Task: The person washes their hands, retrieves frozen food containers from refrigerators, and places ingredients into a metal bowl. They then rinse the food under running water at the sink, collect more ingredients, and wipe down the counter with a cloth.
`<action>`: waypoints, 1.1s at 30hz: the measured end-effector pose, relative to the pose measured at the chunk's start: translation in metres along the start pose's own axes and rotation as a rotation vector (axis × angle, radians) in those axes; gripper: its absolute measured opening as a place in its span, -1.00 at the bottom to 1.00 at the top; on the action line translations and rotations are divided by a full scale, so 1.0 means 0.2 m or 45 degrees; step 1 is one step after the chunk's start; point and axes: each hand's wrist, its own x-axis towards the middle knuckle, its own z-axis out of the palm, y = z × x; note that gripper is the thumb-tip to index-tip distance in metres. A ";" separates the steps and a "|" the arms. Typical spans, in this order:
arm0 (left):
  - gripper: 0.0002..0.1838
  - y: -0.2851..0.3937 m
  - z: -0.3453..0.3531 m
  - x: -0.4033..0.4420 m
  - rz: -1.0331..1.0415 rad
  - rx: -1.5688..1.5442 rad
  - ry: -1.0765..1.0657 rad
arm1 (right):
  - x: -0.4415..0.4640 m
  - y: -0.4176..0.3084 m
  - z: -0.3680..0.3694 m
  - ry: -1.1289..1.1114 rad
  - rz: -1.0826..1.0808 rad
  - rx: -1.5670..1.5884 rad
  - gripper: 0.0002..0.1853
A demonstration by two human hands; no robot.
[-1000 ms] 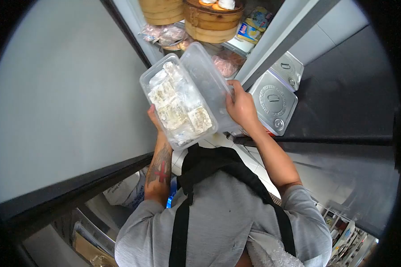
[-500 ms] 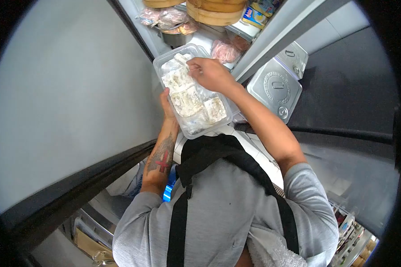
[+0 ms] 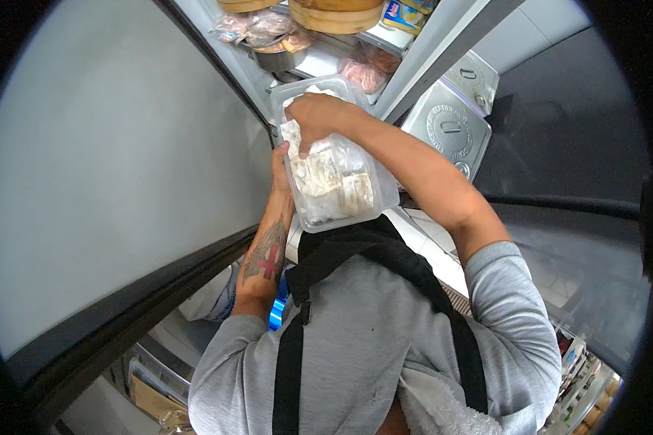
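A clear plastic tub (image 3: 306, 217), tilted in front of me, has several flour-dusted whitish square stacks (image 3: 318, 174) and some clear plastic film in it. My left hand (image 3: 281, 165) grips the tub's left wall, with the thumb at the rim and the other fingers hidden beneath. Inside the tub's far half is my right hand (image 3: 318, 119), thumb and fingers bent round one of the floury stacks. Most of that stack is covered by the hand.
Ahead, an open fridge holds bamboo steamers (image 3: 337, 14), bagged food (image 3: 268, 27), a metal pot (image 3: 279, 59) and a pink bag (image 3: 363, 74). The fridge door (image 3: 123, 159) stands close on my left. Metal tins (image 3: 450, 127) are at right.
My right hand has gone from hovering over the tub's far part down onto a floury stack, its fingers closing round it. The tub appears slightly further right in view.
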 end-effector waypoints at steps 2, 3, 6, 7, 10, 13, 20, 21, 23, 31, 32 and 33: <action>-0.25 0.00 -0.05 0.05 -0.022 0.024 -0.031 | 0.06 0.05 -0.01 -0.312 -0.021 0.117 -0.09; -0.27 -0.01 -0.07 0.08 -0.026 -0.001 -0.009 | 0.08 0.07 -0.01 -0.318 -0.010 0.126 -0.09; -0.30 0.01 -0.06 0.10 -0.032 0.002 0.041 | 0.10 0.12 0.01 -0.393 0.011 0.197 -0.12; -0.31 0.01 -0.05 0.10 -0.034 0.026 0.063 | 0.09 0.13 -0.02 -0.431 0.037 0.232 -0.12; -0.31 -0.02 -0.05 0.08 -0.012 -0.016 0.024 | 0.03 0.12 -0.05 -0.392 -0.012 0.316 -0.09; -0.31 -0.01 -0.07 0.07 -0.057 -0.024 0.044 | 0.03 0.11 -0.01 -0.311 -0.115 0.350 -0.09; -0.30 -0.03 0.00 0.00 -0.073 -0.019 0.055 | -0.05 0.04 0.09 0.018 -0.155 0.164 -0.36; -0.28 -0.05 -0.03 0.01 -0.053 -0.069 0.075 | -0.05 0.03 0.10 0.025 -0.155 0.158 -0.36; -0.27 -0.06 0.00 -0.03 -0.026 -0.121 0.089 | -0.12 -0.04 0.11 0.292 -0.190 0.130 -0.45; -0.10 -0.09 -0.05 -0.09 0.015 -0.096 0.166 | -0.81 0.04 0.02 1.237 0.422 0.854 -0.64; -0.08 -0.10 -0.04 -0.09 0.019 -0.088 0.154 | -0.95 0.11 0.06 1.284 0.582 0.859 -0.64; -0.05 -0.10 -0.03 -0.09 0.027 -0.076 0.147 | -1.06 0.21 0.12 1.331 0.739 0.871 -0.64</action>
